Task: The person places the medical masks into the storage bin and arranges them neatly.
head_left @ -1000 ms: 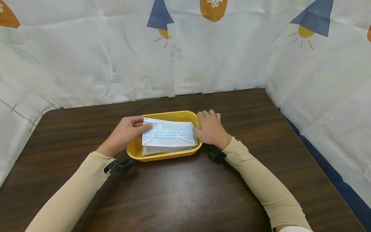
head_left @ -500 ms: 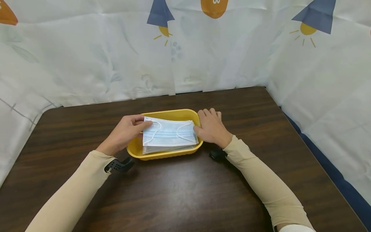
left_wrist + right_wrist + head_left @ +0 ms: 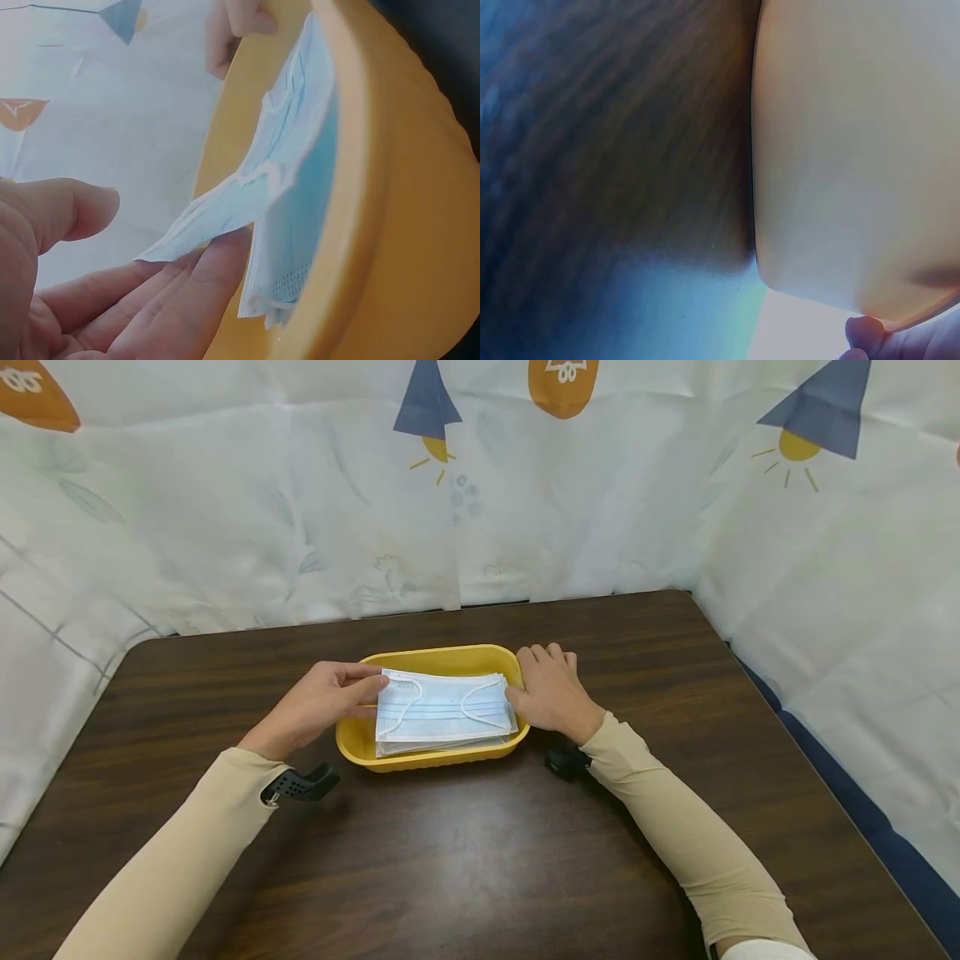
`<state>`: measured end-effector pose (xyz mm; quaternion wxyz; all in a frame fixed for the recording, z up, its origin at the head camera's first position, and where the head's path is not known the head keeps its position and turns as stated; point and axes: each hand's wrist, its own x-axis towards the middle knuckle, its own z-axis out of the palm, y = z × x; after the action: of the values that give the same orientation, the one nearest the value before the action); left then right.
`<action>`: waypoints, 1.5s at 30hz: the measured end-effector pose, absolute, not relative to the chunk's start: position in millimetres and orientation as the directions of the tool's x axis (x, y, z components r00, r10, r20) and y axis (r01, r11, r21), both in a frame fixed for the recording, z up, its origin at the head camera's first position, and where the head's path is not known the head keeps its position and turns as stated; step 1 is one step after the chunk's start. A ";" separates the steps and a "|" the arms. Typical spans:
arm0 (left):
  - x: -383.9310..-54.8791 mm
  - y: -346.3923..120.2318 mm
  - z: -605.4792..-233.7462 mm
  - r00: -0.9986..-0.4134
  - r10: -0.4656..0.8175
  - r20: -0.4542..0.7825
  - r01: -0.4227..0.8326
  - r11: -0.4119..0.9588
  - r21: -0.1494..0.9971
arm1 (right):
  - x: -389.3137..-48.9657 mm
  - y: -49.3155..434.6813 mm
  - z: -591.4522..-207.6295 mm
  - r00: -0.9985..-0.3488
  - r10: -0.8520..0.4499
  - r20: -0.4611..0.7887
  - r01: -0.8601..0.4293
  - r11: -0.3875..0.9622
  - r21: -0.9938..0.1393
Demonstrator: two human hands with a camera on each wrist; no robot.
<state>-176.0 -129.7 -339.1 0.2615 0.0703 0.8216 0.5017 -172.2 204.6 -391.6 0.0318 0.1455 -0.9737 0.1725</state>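
A yellow oblong container (image 3: 433, 764) stands on the table with a stack of light-blue face masks (image 3: 446, 710) lying in it, the white ear loops of the top one showing. At its left end is my left hand (image 3: 318, 703). In the left wrist view the fingers (image 3: 191, 292) are under the raised end of the top mask (image 3: 232, 199), and the thumb stands well off it. My right hand (image 3: 553, 695) grips the right end of the container, thumb toward the masks. The right wrist view shows the container's outer wall (image 3: 847, 150) and fingertips (image 3: 866, 331) at its rim.
The dark wood-grain table (image 3: 450, 877) extends on every side of the container. A white patterned curtain (image 3: 300, 510) hangs behind it and along the right. Black bands with small devices (image 3: 300, 785) sit at both wrists, over beige sleeves (image 3: 165, 852).
In the head view, my left thumb has drawn back to the left edge of the top mask, which it overlapped before. The stack's near edges show less. The right hand keeps its hold.
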 end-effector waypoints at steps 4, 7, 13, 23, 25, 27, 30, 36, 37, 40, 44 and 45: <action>-175.9 -131.9 -337.6 -0.853 0.388 -0.350 -0.148 0.464 0.873 | -173.1 203.7 -391.0 -0.954 -0.279 0.105 -0.299 0.899 -0.320; -174.7 -132.8 -335.9 -0.857 0.386 -0.342 -0.147 0.452 0.880 | -172.7 203.1 -390.1 -0.955 -0.278 0.102 -0.296 0.901 -0.316; -171.1 -136.9 -334.1 -0.855 0.382 -0.351 -0.159 0.452 0.878 | -171.6 203.1 -389.4 -0.957 -0.273 0.097 -0.290 0.905 -0.310; -170.8 -142.7 -334.0 -0.857 0.381 -0.347 -0.161 0.441 0.883 | -170.8 203.1 -390.2 -0.956 -0.272 0.108 -0.293 0.904 -0.310; -170.4 -144.0 -333.4 -0.857 0.376 -0.351 -0.171 0.436 0.884 | -170.6 203.2 -390.0 -0.957 -0.271 0.104 -0.290 0.906 -0.308; -169.4 -144.8 -332.4 -0.858 0.378 -0.348 -0.167 0.436 0.884 | -170.6 203.2 -390.3 -0.958 -0.269 0.101 -0.287 0.907 -0.309; -167.8 -147.1 -331.1 -0.861 0.380 -0.338 -0.148 0.447 0.882 | -170.7 203.3 -390.9 -0.958 -0.269 0.102 -0.288 0.906 -0.311; -164.5 -156.5 -328.9 -0.879 0.360 -0.313 -0.105 0.494 0.863 | -170.5 203.2 -393.2 -0.958 -0.269 0.099 -0.286 0.907 -0.308; -164.1 -158.5 -328.7 -0.883 0.354 -0.309 -0.102 0.497 0.862 | -170.7 203.3 -393.3 -0.958 -0.268 0.098 -0.286 0.908 -0.307; -163.3 -165.0 -328.0 -0.892 0.337 -0.301 -0.098 0.505 0.858 | -171.5 203.5 -392.8 -0.959 -0.267 0.091 -0.282 0.908 -0.311; -161.7 -172.4 -327.0 -0.902 0.318 -0.292 -0.100 0.506 0.857 | -172.4 204.0 -390.8 -0.963 -0.260 0.063 -0.267 0.909 -0.320; -161.5 -173.8 -327.0 -0.905 0.314 -0.288 -0.098 0.505 0.857 | -172.4 204.2 -390.2 -0.965 -0.256 0.054 -0.260 0.910 -0.323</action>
<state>-161.5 -173.8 -327.0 0.2086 0.0642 0.8421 0.4933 -172.4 204.2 -390.2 0.0052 0.1320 -0.9772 0.1660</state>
